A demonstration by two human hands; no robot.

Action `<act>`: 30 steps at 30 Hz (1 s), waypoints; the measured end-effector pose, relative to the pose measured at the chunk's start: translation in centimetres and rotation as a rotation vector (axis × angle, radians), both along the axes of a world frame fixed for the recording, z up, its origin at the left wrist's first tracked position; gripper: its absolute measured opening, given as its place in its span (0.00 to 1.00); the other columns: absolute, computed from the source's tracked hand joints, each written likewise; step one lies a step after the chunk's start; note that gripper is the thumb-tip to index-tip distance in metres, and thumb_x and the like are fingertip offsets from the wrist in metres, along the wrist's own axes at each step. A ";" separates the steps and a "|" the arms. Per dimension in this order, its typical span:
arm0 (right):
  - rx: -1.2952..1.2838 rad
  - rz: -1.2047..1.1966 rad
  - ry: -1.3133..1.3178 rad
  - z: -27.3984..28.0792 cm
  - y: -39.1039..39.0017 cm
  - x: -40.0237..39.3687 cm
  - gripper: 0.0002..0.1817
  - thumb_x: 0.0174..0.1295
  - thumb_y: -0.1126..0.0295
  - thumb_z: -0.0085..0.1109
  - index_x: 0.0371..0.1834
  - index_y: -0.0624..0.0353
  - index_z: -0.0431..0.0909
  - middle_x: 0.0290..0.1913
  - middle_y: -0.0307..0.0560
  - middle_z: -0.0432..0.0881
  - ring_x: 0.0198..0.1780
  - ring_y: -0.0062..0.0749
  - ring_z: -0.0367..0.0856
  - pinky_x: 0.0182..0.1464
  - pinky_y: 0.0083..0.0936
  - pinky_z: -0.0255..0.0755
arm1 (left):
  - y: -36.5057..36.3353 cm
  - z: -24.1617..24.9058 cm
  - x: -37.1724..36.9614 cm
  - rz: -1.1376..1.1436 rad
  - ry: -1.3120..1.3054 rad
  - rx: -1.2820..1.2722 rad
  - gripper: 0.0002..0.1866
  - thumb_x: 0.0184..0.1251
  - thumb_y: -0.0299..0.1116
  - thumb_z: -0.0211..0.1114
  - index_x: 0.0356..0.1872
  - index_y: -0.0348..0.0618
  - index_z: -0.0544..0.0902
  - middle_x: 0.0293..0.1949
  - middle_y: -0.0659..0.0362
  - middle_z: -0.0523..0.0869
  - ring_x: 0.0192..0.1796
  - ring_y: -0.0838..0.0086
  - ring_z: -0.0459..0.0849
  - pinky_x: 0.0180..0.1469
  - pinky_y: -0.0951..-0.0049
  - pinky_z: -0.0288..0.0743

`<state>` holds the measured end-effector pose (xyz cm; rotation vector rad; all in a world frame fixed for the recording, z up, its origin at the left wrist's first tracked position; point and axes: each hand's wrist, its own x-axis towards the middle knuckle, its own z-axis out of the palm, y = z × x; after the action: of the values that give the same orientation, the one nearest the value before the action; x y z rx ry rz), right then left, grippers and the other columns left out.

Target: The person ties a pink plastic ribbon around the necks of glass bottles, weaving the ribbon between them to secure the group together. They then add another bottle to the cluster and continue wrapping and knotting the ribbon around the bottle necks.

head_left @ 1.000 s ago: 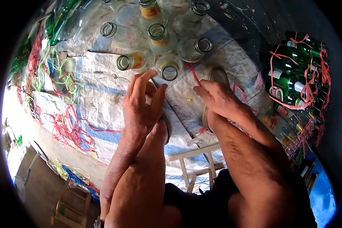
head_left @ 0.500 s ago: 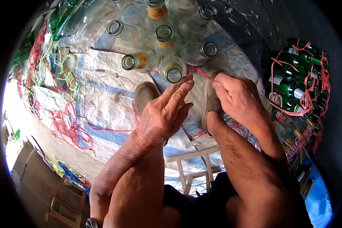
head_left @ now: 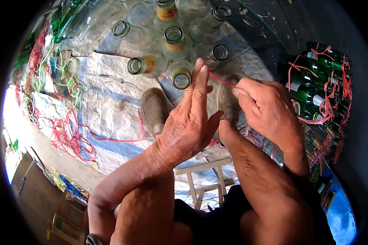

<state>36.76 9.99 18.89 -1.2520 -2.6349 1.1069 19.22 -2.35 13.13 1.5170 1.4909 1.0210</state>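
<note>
- Fingers of the right hand [head_left: 270,108] clamped on red string [head_left: 221,79], stretched towards ten o'clock!
- Left hand [head_left: 188,126]: two fingers together pointing twelve, thumb apart.
- Clear bottles [head_left: 175,47] near its fingertips, at twelve.
- Green bottles [head_left: 308,77], tied, right hand's two o'clock.

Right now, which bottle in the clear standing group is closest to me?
The front bottle, its mouth beside your left hand; the group's other clear bottles all stand farther back.

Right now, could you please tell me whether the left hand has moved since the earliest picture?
Yes: the left hand has moved rightward, from left of the nearest clear bottle to its right.
</note>
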 end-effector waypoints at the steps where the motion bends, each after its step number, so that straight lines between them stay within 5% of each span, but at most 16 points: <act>1: 0.005 0.005 0.006 0.2 0.1 0.0 0.09 0.70 0.74 0.62 0.32 0.65 0.74 0.24 0.61 0.76 0.28 0.62 0.78 0.30 0.46 0.68 | 0.2 0.2 0.1 0.000 0.007 -0.007 0.55 0.62 0.18 0.73 0.84 0.31 0.45 0.83 0.35 0.55 0.63 0.52 0.86 0.55 0.60 0.87; 11: 0.103 0.113 0.061 2.1 1.7 -0.8 0.09 0.65 0.76 0.65 0.31 0.64 0.75 0.26 0.57 0.78 0.28 0.59 0.79 0.30 0.45 0.69 | 1.1 0.8 0.8 0.027 0.089 -0.097 0.57 0.64 0.24 0.75 0.85 0.31 0.40 0.82 0.34 0.56 0.64 0.48 0.84 0.54 0.56 0.87; 16: 0.177 0.210 0.054 3.0 2.5 -2.2 0.10 0.63 0.74 0.66 0.28 0.63 0.74 0.25 0.55 0.77 0.28 0.58 0.78 0.30 0.45 0.69 | 1.8 0.8 0.9 0.033 0.071 -0.101 0.54 0.63 0.26 0.73 0.80 0.18 0.43 0.78 0.19 0.52 0.78 0.31 0.66 0.74 0.56 0.71; 19: 0.260 0.289 0.064 2.7 3.0 -2.9 0.12 0.63 0.73 0.67 0.26 0.62 0.73 0.24 0.53 0.76 0.28 0.57 0.78 0.30 0.46 0.69 | 2.0 0.1 1.2 0.078 0.062 -0.063 0.54 0.63 0.24 0.73 0.81 0.21 0.43 0.76 0.23 0.58 0.73 0.36 0.73 0.66 0.56 0.78; 21: 0.286 0.318 0.090 2.4 3.6 -3.2 0.13 0.63 0.73 0.67 0.25 0.61 0.72 0.24 0.52 0.76 0.28 0.57 0.79 0.30 0.46 0.69 | 2.4 -0.6 1.6 0.128 0.053 -0.013 0.55 0.64 0.21 0.71 0.83 0.27 0.41 0.71 0.29 0.71 0.66 0.43 0.81 0.54 0.56 0.87; 30: 0.282 0.403 0.220 2.1 5.6 -5.0 0.12 0.59 0.75 0.67 0.24 0.62 0.71 0.24 0.54 0.74 0.29 0.57 0.78 0.30 0.45 0.69 | 4.7 -2.6 2.8 0.301 -0.012 0.043 0.40 0.70 0.22 0.64 0.78 0.26 0.53 0.69 0.22 0.64 0.62 0.30 0.79 0.57 0.49 0.82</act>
<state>31.74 15.63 21.00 -0.5322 -2.8050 0.8039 21.99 2.34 10.57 1.3377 1.7337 1.2392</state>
